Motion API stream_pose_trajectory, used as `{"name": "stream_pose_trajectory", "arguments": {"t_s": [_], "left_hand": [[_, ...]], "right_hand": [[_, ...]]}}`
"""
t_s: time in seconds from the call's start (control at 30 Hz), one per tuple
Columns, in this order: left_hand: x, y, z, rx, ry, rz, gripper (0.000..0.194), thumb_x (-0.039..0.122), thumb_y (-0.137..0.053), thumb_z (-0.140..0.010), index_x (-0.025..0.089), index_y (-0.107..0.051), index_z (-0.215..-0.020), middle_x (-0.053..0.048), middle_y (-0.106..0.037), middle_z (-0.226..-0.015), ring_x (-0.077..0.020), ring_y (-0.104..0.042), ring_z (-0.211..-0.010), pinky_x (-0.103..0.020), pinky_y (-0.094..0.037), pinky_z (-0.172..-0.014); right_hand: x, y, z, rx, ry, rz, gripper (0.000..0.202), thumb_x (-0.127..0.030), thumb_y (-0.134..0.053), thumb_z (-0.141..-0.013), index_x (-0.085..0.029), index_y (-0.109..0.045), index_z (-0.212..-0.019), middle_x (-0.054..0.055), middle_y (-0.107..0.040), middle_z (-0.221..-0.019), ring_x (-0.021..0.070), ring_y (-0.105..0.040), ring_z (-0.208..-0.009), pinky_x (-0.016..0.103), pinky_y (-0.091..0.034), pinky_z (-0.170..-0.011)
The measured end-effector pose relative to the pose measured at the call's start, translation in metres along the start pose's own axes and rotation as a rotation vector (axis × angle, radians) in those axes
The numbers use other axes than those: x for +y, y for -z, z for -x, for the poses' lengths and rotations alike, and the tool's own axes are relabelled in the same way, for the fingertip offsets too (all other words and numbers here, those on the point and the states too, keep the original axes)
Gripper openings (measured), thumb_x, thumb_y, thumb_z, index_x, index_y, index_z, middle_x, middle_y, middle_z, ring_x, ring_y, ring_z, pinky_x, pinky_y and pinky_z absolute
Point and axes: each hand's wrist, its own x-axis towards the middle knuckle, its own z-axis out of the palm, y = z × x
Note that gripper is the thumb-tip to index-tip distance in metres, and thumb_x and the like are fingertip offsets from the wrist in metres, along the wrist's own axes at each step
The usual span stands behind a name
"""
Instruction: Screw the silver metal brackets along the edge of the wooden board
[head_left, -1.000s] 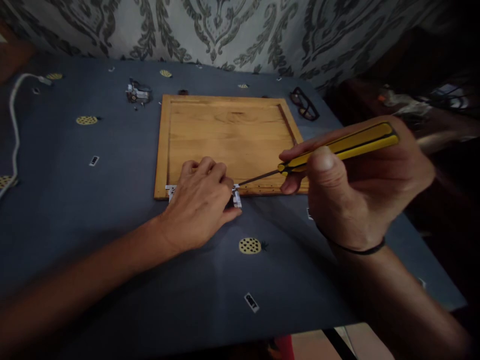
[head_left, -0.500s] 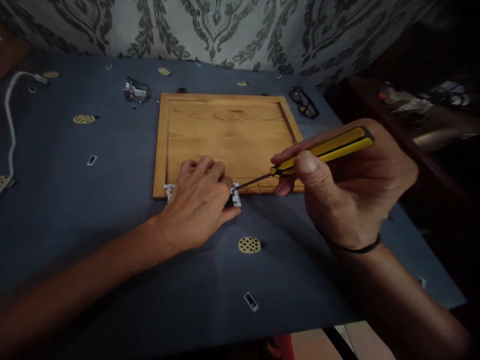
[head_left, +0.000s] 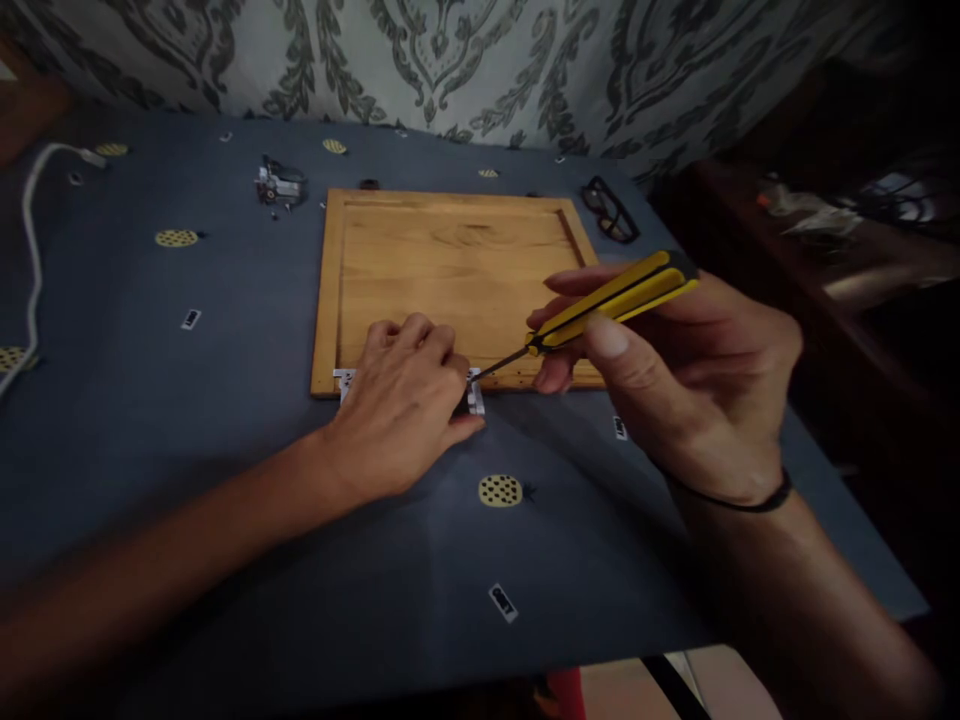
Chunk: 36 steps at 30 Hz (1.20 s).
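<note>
My left hand (head_left: 409, 410) is closed over the near edge of a framed wooden panel (head_left: 450, 270) that lies flat. Its fingers and thumb grip a metal hinge (head_left: 478, 399), which the hand partly covers. Another bit of shiny metal (head_left: 344, 380) shows on the panel's edge left of the hand. In my right hand (head_left: 675, 370) is a yellow-and-black screwdriver (head_left: 611, 302), held slanting downward. The thumb presses along its handle. Its tip reaches the hinge beside my left fingers; the exact contact point is too small to make out.
A blue tablecloth (head_left: 247, 480) with pineapple prints covers the table. Metal hardware (head_left: 277, 185) with small loose bits lies at the back left, and black glasses (head_left: 609, 210) at the back right. A white cable (head_left: 31, 215) runs along the left. Behind hangs patterned cloth (head_left: 435, 60).
My right hand and the screwdriver's handle have shifted left, and the handle has turned a little. My left hand keeps its place on the hinge. The view has shifted slightly.
</note>
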Motion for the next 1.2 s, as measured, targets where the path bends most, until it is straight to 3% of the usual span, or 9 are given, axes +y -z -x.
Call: {"name": "stream_pose_trajectory", "arguments": {"t_s": [0.2, 0.3, 0.47, 0.63, 0.77, 0.9, 1.0, 1.1, 1.2], "left_hand": [[-0.001, 0.0, 0.0, -0.01, 0.0, -0.004, 0.031, 0.043, -0.073, -0.087, 0.014, -0.073, -0.098, -0.011, -0.065, -0.103, -0.0326, -0.054, -0.108, -0.048, -0.042, -0.091], [-0.001, -0.001, 0.0, 0.01, -0.007, -0.007, 0.031, 0.043, -0.073, -0.086, 0.014, -0.073, -0.096, -0.011, -0.065, -0.101, -0.032, -0.054, -0.106, -0.046, -0.041, -0.088], [-0.001, -0.001, 0.0, 0.027, -0.01, -0.005, 0.029, 0.042, -0.073, -0.086, 0.014, -0.073, -0.095, -0.011, -0.066, -0.101, -0.0313, -0.054, -0.106, -0.045, -0.041, -0.087], [-0.001, 0.0, 0.001, 0.027, -0.012, -0.001, 0.028, 0.041, -0.072, -0.087, 0.014, -0.072, -0.095, -0.011, -0.066, -0.101, -0.0306, -0.054, -0.105, -0.044, -0.041, -0.087], [-0.001, 0.0, 0.0, 0.003, -0.011, -0.001, 0.03, 0.042, -0.072, -0.087, 0.014, -0.072, -0.096, -0.011, -0.066, -0.101, -0.0311, -0.054, -0.107, -0.045, -0.041, -0.089], [-0.001, 0.001, 0.0, -0.023, -0.002, 0.011, 0.03, 0.043, -0.072, -0.088, 0.014, -0.073, -0.096, -0.011, -0.066, -0.102, -0.0316, -0.054, -0.108, -0.046, -0.041, -0.09], [-0.001, 0.0, 0.0, -0.004, -0.008, 0.022, 0.03, 0.043, -0.072, -0.088, 0.013, -0.072, -0.096, -0.012, -0.065, -0.103, -0.0323, -0.054, -0.109, -0.046, -0.041, -0.09], [-0.001, -0.001, 0.001, 0.01, -0.011, 0.027, 0.029, 0.042, -0.072, -0.088, 0.013, -0.072, -0.095, -0.012, -0.065, -0.102, -0.0322, -0.054, -0.109, -0.046, -0.041, -0.089], [-0.002, -0.001, 0.001, 0.011, -0.007, 0.023, 0.029, 0.042, -0.072, -0.088, 0.013, -0.072, -0.094, -0.011, -0.065, -0.102, -0.0317, -0.054, -0.108, -0.046, -0.04, -0.089]], "right_hand": [[-0.005, -0.01, -0.008, 0.072, 0.0, 0.041, 0.011, -0.026, -0.082, -0.078, -0.024, -0.071, -0.078, -0.003, -0.073, -0.083, 0.0065, -0.06, -0.045, 0.02, -0.05, -0.038], [-0.005, -0.012, -0.01, 0.05, -0.034, 0.021, 0.013, -0.029, -0.081, -0.08, -0.026, -0.068, -0.08, -0.006, -0.072, -0.077, 0.0069, -0.061, -0.045, 0.02, -0.052, -0.041], [-0.001, -0.007, -0.008, -0.018, -0.044, 0.006, 0.018, -0.031, -0.074, -0.087, -0.029, -0.074, -0.105, -0.003, -0.074, -0.087, 0.01, -0.067, -0.053, 0.025, -0.059, -0.049], [0.001, -0.007, -0.008, 0.05, -0.026, 0.033, 0.009, -0.026, -0.082, -0.078, -0.026, -0.076, -0.084, -0.002, -0.074, -0.081, 0.0097, -0.062, -0.045, 0.024, -0.054, -0.04], [0.001, -0.011, -0.011, 0.054, -0.01, 0.021, 0.015, -0.028, -0.084, -0.075, -0.026, -0.07, -0.073, -0.004, -0.072, -0.073, 0.0091, -0.059, -0.041, 0.023, -0.05, -0.036], [0.001, -0.011, -0.01, 0.046, -0.02, 0.012, 0.011, -0.027, -0.083, -0.077, -0.028, -0.073, -0.082, -0.004, -0.074, -0.077, 0.0105, -0.063, -0.045, 0.024, -0.054, -0.038], [0.0, -0.01, -0.008, 0.151, 0.039, 0.011, 0.011, -0.024, -0.078, -0.082, -0.022, -0.076, -0.092, -0.001, -0.075, -0.079, 0.0103, -0.064, -0.048, 0.023, -0.054, -0.039], [-0.001, -0.009, -0.007, 0.256, 0.097, 0.013, 0.007, -0.023, -0.076, -0.084, -0.018, -0.076, -0.089, 0.001, -0.075, -0.079, 0.0083, -0.062, -0.045, 0.023, -0.051, -0.039], [0.0, -0.009, -0.007, 0.264, 0.076, 0.021, 0.006, -0.024, -0.076, -0.084, -0.018, -0.076, -0.084, 0.0, -0.074, -0.078, 0.0077, -0.06, -0.044, 0.023, -0.049, -0.037]]}}
